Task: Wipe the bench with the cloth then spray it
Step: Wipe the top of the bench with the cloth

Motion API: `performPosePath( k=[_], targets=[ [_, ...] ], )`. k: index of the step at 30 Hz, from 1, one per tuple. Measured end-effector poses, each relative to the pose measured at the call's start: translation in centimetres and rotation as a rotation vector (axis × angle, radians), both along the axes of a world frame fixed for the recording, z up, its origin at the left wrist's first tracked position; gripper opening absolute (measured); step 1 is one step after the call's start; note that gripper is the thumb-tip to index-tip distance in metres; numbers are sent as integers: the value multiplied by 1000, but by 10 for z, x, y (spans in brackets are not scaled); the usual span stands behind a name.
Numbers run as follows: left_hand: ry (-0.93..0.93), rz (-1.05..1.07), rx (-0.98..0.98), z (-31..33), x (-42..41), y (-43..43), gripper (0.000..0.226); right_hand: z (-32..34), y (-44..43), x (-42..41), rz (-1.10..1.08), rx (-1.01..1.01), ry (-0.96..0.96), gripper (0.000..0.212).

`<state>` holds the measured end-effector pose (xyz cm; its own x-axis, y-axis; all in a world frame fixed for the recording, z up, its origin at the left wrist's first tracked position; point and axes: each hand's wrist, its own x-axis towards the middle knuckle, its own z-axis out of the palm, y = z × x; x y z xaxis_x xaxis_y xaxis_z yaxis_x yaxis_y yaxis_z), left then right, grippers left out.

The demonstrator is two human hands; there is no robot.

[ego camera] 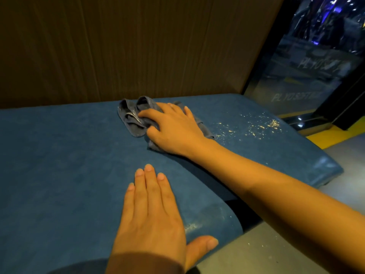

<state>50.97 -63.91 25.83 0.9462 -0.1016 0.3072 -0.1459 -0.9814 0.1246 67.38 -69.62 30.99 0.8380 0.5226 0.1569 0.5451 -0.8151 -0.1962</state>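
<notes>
Our grey cloth (136, 117) lies crumpled near the back of the blue bench (59, 165), pale crumbs (254, 127) scattered just right of it. Our right hand (173, 129) presses down, fingers gripping the cloth; our left hand (152, 210) rests flat, fingers released.

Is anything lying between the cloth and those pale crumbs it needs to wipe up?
Nothing visible. The right hand presses the cloth on the bench, and only bare blue surface separates it from the crumbs to its right.
</notes>
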Motion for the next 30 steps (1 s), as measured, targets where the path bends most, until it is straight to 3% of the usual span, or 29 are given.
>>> performPosePath(
  k=[8, 14, 19, 22, 30],
  targets=[
    [-54, 14, -22, 0, 0, 0, 100, 9, 10, 72, -165, -2, 50, 41],
    [-12, 3, -28, -1, 1, 1, 100, 19, -29, 103, -323, -45, 111, 42],
    [60, -10, -72, 1, -1, 2, 101, 14, -44, 78, -276, -24, 60, 41],
    [194, -12, -70, 12, -3, 2, 109, 10, -51, 48, -215, -25, 30, 40],
    [358, 20, 94, 16, -5, 4, 114, 10, -55, -40, -96, -28, 31, 50]
  ],
)
